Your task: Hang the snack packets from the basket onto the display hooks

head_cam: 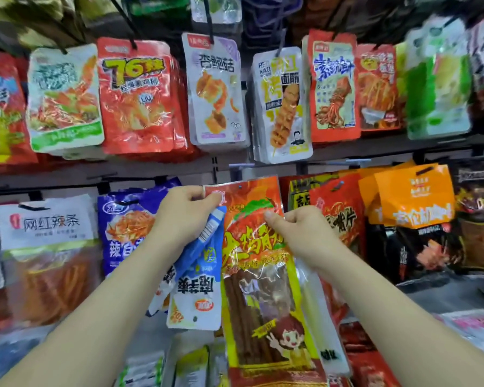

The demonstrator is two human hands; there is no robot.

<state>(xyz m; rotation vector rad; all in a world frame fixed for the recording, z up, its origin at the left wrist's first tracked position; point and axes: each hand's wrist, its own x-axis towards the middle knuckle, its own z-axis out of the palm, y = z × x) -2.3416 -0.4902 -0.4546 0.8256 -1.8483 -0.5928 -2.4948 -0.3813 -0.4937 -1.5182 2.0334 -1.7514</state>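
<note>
Snack packet of spicy sticks (259, 275) held under display hook (241, 165), left hand (183, 212) pinching its top corner plus blue packet (199, 283), right hand (305, 233) pinching its edge.

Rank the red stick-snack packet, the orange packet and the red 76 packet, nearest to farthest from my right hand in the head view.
1. Red stick-snack packet, centre, pinched by the right hand.
2. Orange packet, lower row, to its right.
3. Red 76 packet, upper row, up-left.
</note>
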